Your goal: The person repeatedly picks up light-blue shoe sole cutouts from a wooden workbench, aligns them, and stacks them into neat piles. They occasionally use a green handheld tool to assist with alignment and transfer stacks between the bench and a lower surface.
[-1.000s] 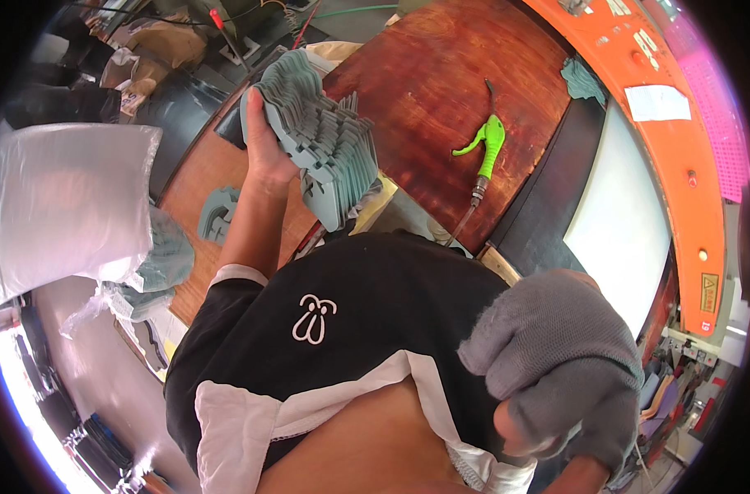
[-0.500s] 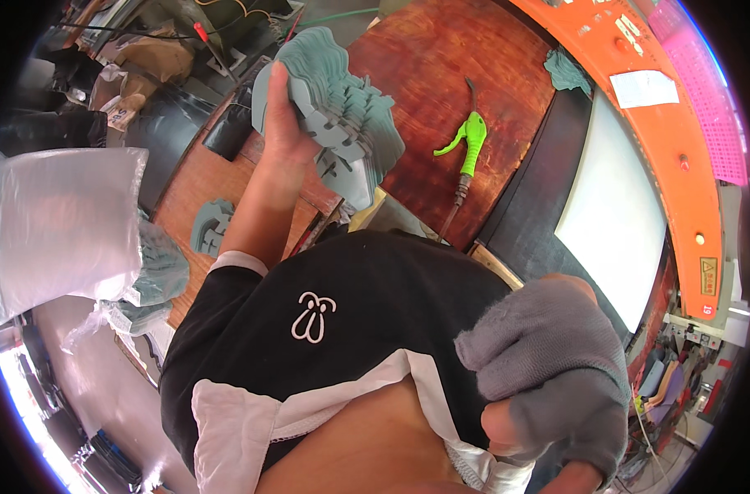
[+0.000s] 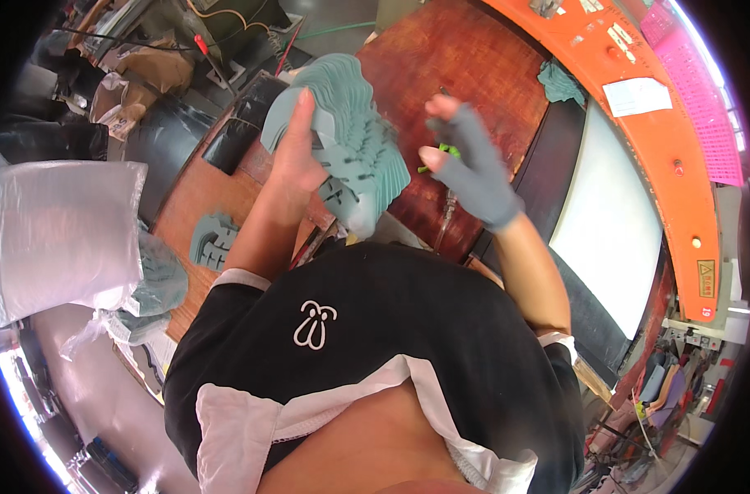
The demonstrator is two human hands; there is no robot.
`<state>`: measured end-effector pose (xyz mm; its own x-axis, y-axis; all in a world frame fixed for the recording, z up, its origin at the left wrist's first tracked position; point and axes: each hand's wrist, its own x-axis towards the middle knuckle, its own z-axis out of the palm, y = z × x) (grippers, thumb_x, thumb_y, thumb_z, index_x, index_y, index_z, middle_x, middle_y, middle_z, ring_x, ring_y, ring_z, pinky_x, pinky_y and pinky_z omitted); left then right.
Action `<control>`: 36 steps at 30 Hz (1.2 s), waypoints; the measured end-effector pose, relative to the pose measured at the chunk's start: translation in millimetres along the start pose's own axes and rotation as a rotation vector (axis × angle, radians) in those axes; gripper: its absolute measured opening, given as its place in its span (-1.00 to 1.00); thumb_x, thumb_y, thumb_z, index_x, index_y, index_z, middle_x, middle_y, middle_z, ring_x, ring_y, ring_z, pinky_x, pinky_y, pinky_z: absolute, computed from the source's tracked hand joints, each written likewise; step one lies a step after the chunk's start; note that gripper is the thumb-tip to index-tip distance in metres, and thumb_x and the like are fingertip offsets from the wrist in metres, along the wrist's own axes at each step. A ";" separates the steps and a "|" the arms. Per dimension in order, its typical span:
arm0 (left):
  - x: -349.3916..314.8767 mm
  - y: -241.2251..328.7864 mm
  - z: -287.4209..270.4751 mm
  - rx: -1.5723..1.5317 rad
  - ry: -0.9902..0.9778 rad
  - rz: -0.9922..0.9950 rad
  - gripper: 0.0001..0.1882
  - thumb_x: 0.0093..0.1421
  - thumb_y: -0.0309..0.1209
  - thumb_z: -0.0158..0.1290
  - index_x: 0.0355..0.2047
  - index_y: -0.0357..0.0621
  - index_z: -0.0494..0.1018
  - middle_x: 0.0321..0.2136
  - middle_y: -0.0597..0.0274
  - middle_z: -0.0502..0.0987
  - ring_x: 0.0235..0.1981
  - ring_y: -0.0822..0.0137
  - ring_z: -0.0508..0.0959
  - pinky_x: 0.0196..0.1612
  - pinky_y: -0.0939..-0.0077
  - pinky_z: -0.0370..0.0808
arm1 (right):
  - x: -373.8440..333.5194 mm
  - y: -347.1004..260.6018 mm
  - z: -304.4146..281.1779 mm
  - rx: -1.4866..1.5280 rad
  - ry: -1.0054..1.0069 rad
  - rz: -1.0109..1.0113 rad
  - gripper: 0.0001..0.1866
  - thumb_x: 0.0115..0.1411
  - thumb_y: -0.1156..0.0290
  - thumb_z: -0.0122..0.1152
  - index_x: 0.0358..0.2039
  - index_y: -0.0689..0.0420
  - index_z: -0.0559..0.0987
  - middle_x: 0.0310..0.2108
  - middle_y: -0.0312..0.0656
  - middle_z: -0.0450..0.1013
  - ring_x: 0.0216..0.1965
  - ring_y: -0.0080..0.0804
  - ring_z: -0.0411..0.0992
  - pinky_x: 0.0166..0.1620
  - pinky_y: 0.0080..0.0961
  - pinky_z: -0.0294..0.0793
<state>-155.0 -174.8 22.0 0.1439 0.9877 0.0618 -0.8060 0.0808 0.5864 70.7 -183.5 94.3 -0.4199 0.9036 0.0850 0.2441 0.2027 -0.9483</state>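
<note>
Between stack (image 3: 357,136) edge and right hand (image 3: 476,171), narrow gap

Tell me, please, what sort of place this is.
Probably a workshop or factory: the left hand holds a stack of matching grey-green pieces, an orange panel carries a warning label, and a plastic-wrapped bundle is nearby.

Stack of pieces (image 3: 342,136): grey-green, paler on the near face, dark slit marks, edges in fine repeating stripes. Loose pieces (image 3: 213,240): same grey-green. Right hand (image 3: 478,177): gloved in plain slate grey. Air gun (image 3: 450,150): bright lime green where visible. Tabletop (image 3: 420,49): glossy red-brown, dark mottling. Board (image 3: 177,226): plain orange-brown. Shirt (image 3: 408,305): black, white line motif; collar (image 3: 235,420): white. Beam (image 3: 675,210): orange. Panel (image 3: 708,123): pink, dotted grid. Sheet (image 3: 609,239): white. Label (image 3: 705,278): yellow, dark triangle.
</note>
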 end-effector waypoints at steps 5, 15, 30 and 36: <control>7.6 -10.0 0.0 0.069 -0.029 0.018 -0.24 0.19 0.21 -0.17 0.16 -0.17 0.21 0.02 0.09 0.39 0.01 0.11 0.42 0.08 0.13 0.36 | 18.4 83.9 40.0 0.071 -0.139 0.043 -0.11 0.11 -0.05 0.19 0.20 0.33 0.06 -0.02 0.03 0.31 0.02 -0.19 0.33 0.08 -0.32 0.30; 40.7 -21.4 -10.8 -0.084 -0.123 0.179 -0.20 0.15 0.24 -0.15 0.15 -0.17 0.20 -0.08 0.11 0.42 -0.09 0.16 0.46 -0.01 0.15 0.42 | 17.3 75.4 21.2 -0.184 -0.178 -0.136 -0.41 0.19 0.16 0.10 0.12 0.21 0.20 -0.15 0.08 0.38 -0.04 -0.02 0.38 0.00 -0.29 0.33; 76.4 -85.9 54.1 0.089 -0.309 0.190 -0.17 0.08 0.26 -0.05 0.07 -0.23 0.23 -0.22 0.04 0.47 -0.49 0.27 0.51 -0.70 0.50 0.39 | 20.2 52.4 -37.0 -0.328 0.230 -0.135 -0.21 -0.21 0.36 0.52 -0.03 0.19 0.20 -0.23 -0.20 0.31 -0.24 -0.51 0.33 -0.15 -0.49 0.42; 103.7 -128.2 86.7 0.002 -0.447 -0.006 -0.26 0.12 0.05 0.07 0.15 -0.18 0.17 0.01 0.09 0.38 0.02 0.21 0.41 0.05 0.24 0.40 | -17.1 53.8 -94.0 -0.788 0.434 -0.246 -0.25 -0.30 0.30 0.45 -0.02 0.11 0.35 -0.23 -0.08 0.37 -0.22 -0.11 0.42 -0.21 -0.29 0.46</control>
<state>13.0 -94.4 23.2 0.3831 0.8320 0.4013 -0.8034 0.0856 0.5893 173.2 -152.6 70.6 -0.2142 0.8310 0.5133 0.7811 0.4613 -0.4209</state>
